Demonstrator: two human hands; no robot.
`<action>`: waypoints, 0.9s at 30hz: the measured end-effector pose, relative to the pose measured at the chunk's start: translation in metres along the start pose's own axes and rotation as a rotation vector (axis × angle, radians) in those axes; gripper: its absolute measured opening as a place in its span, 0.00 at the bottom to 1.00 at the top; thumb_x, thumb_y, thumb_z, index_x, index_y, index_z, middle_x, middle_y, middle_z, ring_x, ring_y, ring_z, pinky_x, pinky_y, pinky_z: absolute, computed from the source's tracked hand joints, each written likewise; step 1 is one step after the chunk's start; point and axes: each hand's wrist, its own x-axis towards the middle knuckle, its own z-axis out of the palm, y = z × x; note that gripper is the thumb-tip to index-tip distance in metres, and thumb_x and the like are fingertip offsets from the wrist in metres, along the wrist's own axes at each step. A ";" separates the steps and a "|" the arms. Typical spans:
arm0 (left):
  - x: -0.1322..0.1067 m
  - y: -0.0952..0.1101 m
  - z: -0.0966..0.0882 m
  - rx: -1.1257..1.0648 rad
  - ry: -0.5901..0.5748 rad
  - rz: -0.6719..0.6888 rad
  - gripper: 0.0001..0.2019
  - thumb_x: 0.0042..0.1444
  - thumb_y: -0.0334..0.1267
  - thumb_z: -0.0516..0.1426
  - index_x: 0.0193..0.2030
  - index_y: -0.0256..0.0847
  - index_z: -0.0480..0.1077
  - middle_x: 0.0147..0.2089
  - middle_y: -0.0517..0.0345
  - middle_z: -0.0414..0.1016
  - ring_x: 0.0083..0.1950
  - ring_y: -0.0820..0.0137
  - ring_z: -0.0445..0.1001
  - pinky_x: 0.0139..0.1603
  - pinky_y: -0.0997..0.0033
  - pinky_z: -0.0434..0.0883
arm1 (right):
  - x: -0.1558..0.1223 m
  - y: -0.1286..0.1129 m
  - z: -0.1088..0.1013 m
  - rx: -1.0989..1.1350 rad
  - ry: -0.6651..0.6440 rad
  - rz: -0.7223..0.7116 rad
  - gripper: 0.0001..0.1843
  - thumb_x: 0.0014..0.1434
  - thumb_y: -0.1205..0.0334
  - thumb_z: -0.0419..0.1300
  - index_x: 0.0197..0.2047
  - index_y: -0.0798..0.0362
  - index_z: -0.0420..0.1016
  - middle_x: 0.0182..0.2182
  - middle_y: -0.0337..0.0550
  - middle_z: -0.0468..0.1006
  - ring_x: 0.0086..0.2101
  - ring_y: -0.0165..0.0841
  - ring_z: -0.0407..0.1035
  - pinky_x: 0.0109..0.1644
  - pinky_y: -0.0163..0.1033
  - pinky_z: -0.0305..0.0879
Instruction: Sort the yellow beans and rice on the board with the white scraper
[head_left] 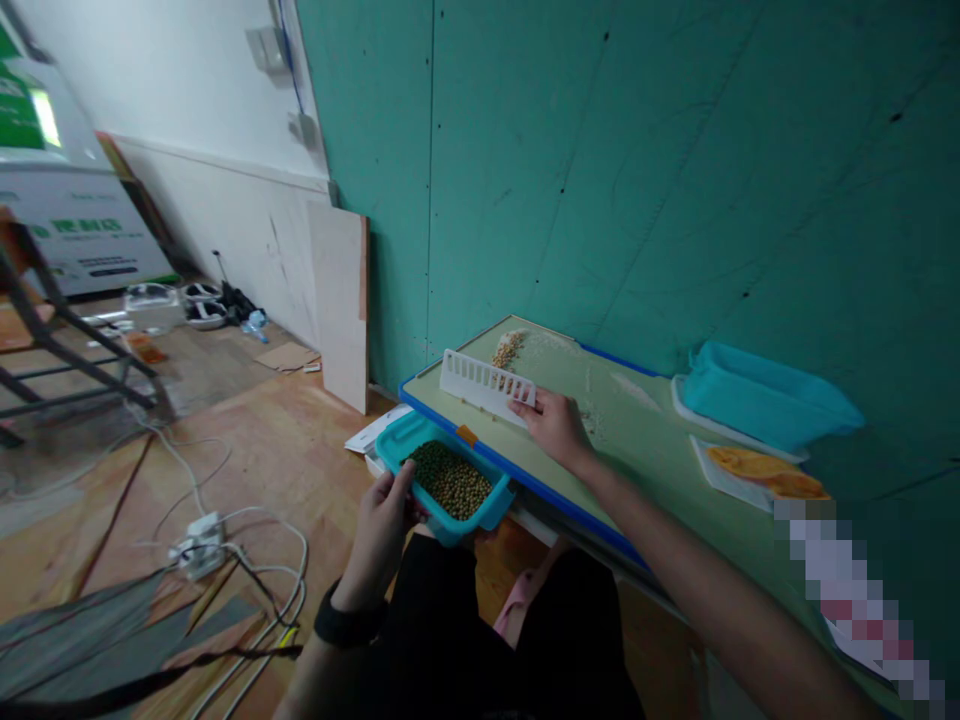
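Observation:
My left hand [382,525] grips the near edge of a teal plastic tray [406,434] filled with green beans [450,480], held just below the edge of a green table [675,470]. My right hand [553,425] holds one end of a white slotted plastic piece [484,383] standing on edge on the tabletop near its corner. A small heap of pale grains [508,348] lies behind the white piece, and more grains are scattered across the table surface.
A teal lidded box [757,395] on a white tray and an orange-printed sheet [757,470] sit at the table's right. A teal wall stands behind. On the wooden floor to the left lie a power strip [201,545] with cables, and a board [339,310] leans against the wall.

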 end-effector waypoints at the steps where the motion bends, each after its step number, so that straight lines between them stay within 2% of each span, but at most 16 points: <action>1: -0.001 0.000 0.000 0.000 -0.004 0.000 0.23 0.44 0.56 0.69 0.30 0.40 0.69 0.17 0.67 0.68 0.18 0.75 0.67 0.21 0.76 0.65 | -0.002 -0.001 0.000 0.004 -0.007 0.002 0.08 0.62 0.62 0.64 0.43 0.52 0.83 0.43 0.49 0.85 0.43 0.41 0.81 0.46 0.38 0.74; 7: -0.008 0.002 0.005 0.031 -0.028 -0.003 0.23 0.47 0.58 0.67 0.28 0.40 0.68 0.18 0.65 0.69 0.19 0.73 0.69 0.22 0.75 0.65 | -0.022 -0.008 -0.009 0.032 -0.024 -0.011 0.07 0.62 0.61 0.64 0.41 0.51 0.83 0.39 0.46 0.86 0.41 0.40 0.81 0.46 0.39 0.74; 13: -0.015 0.006 0.010 0.039 -0.020 0.026 0.22 0.48 0.57 0.67 0.27 0.40 0.68 0.19 0.65 0.69 0.20 0.74 0.69 0.23 0.75 0.66 | -0.051 -0.017 -0.019 -0.054 0.000 -0.089 0.10 0.65 0.58 0.61 0.40 0.52 0.83 0.35 0.47 0.86 0.35 0.39 0.81 0.39 0.36 0.73; 20: -0.016 0.003 0.011 0.037 0.015 0.066 0.22 0.48 0.58 0.67 0.29 0.39 0.69 0.19 0.66 0.68 0.20 0.74 0.68 0.22 0.75 0.66 | -0.073 -0.028 -0.027 -0.084 -0.009 -0.189 0.11 0.68 0.58 0.58 0.43 0.51 0.82 0.34 0.44 0.86 0.31 0.34 0.80 0.35 0.33 0.70; 25: -0.023 -0.001 0.012 0.043 0.047 0.070 0.23 0.46 0.59 0.67 0.27 0.39 0.69 0.18 0.64 0.69 0.18 0.73 0.68 0.20 0.75 0.65 | -0.084 -0.033 -0.023 -0.229 0.088 -0.263 0.11 0.68 0.62 0.57 0.41 0.54 0.81 0.27 0.43 0.84 0.26 0.33 0.78 0.31 0.33 0.67; 27: -0.027 -0.003 0.012 0.028 0.042 0.054 0.23 0.47 0.59 0.67 0.27 0.39 0.70 0.18 0.64 0.69 0.19 0.73 0.68 0.21 0.75 0.65 | -0.085 -0.035 -0.018 -0.289 0.069 -0.327 0.12 0.68 0.66 0.54 0.44 0.54 0.81 0.30 0.44 0.85 0.28 0.33 0.79 0.34 0.33 0.69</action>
